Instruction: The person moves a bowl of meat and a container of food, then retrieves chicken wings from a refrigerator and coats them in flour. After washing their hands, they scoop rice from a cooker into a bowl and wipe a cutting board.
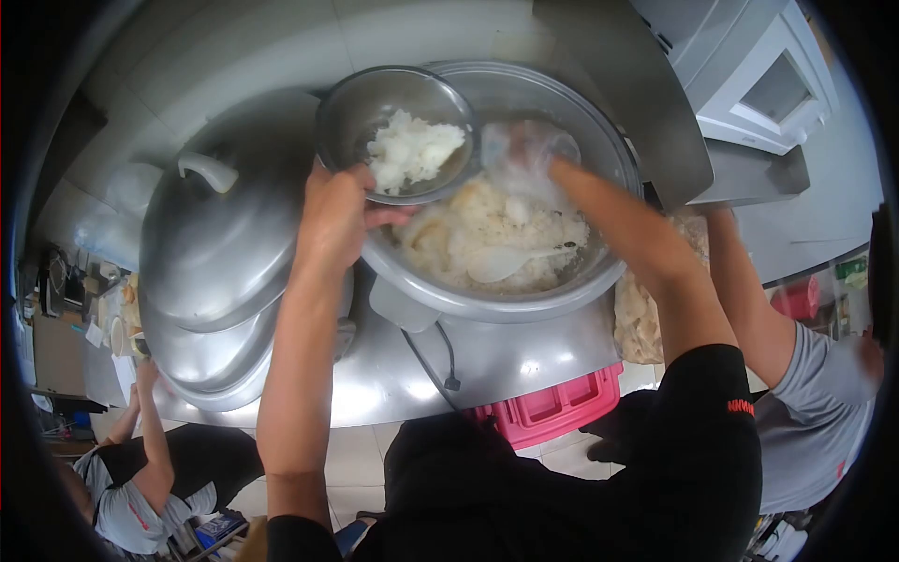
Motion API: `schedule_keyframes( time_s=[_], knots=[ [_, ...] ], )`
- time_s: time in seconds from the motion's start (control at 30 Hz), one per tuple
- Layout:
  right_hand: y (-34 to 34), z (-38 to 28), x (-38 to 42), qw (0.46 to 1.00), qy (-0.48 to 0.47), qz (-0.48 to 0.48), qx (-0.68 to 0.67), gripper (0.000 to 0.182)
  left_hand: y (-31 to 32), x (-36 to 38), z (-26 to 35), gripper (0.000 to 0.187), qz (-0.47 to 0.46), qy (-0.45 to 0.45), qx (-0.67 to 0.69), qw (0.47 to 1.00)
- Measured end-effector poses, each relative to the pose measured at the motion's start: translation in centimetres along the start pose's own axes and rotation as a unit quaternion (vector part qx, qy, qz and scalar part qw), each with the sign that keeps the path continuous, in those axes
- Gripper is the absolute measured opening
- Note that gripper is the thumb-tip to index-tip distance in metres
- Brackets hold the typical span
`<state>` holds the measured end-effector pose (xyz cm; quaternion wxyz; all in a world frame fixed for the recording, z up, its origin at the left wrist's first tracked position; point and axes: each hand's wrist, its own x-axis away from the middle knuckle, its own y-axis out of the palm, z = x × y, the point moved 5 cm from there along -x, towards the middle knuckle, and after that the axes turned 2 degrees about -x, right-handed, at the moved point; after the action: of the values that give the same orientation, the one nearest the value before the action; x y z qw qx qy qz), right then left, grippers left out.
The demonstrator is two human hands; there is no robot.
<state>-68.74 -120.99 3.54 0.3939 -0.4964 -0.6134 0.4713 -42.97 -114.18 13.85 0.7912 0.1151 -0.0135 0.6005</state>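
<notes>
My left hand (339, 208) grips the rim of a metal bowl (342, 117), thumb on top and fingers beneath. A clump of white rice (412, 150) lies in the bowl, which is held over the left rim of a large rice cooker pot (487, 304). Inside the pot, cooked rice (487, 225) covers the bottom, with a white rice paddle (506, 265) lying on it. My right hand (532, 155), covered in clear plastic, is over the rice at the pot's far side. Motion blur hides its fingers and anything in them.
A large domed lid (225, 253) with a white handle (208, 172) stands left of the pot on the steel counter (524, 351). A power cord hangs in front. Below is a pink crate (552, 407). Co-workers stand at left and right, one arm (735, 272) close by.
</notes>
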Motion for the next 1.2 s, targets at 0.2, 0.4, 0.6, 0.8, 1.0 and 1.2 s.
schedule_keyframes(
  time_s=[0.2,0.4,0.6,0.8,1.0,1.2],
  knots=[
    [-6.7,-1.7,3.3,0.961,-0.027,0.157,-0.226,0.039,0.2,-0.9,-1.3,0.052,0.026,0.022,-0.021,0.999],
    [-9.7,-7.3,7.7,0.904,-0.085,0.232,-0.348,0.038,2.3,-1.1,-3.6,0.054,0.017,-0.035,-0.041,0.998],
    [-13.5,-10.5,8.4,0.913,-0.124,0.320,-0.220,0.038,3.1,-0.4,-4.8,0.056,-0.035,-0.084,0.011,0.996],
    [-17.2,-11.9,9.5,0.904,-0.037,0.423,0.053,0.038,2.7,2.2,-3.3,0.054,-0.003,-0.099,0.063,0.993],
    [-8.5,1.7,6.2,0.926,0.052,0.375,-0.008,0.044,0.7,5.1,-2.8,0.041,-0.008,-0.059,0.103,0.993],
    [-1.7,-0.9,7.6,0.949,0.105,-0.281,0.094,0.068,-6.4,14.3,-1.6,0.040,0.096,-0.035,0.129,0.986]
  ],
)
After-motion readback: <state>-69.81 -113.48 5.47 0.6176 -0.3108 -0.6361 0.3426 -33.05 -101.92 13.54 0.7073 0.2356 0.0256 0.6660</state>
